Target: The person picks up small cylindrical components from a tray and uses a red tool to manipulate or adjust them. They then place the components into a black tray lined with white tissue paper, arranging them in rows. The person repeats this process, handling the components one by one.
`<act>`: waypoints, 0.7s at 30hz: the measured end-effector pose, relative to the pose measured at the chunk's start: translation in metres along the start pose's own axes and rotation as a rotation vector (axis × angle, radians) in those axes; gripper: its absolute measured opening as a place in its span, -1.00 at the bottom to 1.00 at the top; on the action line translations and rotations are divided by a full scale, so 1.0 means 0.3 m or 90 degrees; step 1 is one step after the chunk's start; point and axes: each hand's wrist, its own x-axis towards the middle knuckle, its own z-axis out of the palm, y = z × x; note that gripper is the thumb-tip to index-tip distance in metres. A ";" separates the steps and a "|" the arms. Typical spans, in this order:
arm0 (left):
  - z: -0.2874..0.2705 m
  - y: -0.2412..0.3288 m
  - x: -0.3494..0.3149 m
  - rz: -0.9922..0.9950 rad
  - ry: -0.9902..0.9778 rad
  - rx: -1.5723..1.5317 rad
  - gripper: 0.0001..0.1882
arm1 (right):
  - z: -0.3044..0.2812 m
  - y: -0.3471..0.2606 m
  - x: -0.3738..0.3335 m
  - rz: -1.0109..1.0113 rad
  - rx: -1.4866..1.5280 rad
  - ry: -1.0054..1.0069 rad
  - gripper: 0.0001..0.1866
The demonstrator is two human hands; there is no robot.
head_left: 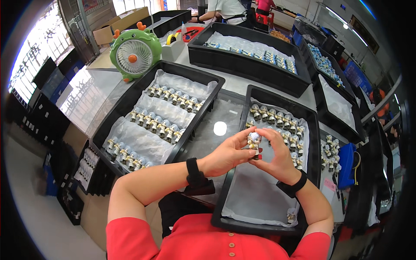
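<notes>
Currently I've one figurine [254, 140] pinched between left hand [226, 157] and right hand [278, 159]; probably inspecting; next likely wants gentle setdown, row [271, 115] at 1 o'clock.

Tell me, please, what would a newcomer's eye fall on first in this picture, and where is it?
Probably the green animal-shaped fan, its hub orange, standing at the upper left, behind the left black tray. Near the centre, a small pale-haired figurine is held between the left hand and right hand, over the right black tray. Inside the left tray, three slanting rows of similar figurines might draw the eye next.
</notes>
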 end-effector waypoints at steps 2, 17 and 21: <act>0.006 0.002 -0.002 -0.001 -0.003 -0.001 -0.26 | -0.001 -0.003 0.002 0.002 0.004 -0.002 -0.23; -0.002 -0.009 0.004 0.010 -0.019 -0.024 -0.24 | 0.007 0.003 0.002 0.027 0.015 -0.023 -0.21; 0.004 -0.002 0.003 0.005 -0.017 -0.007 -0.24 | 0.003 0.000 -0.001 0.028 0.031 -0.024 -0.24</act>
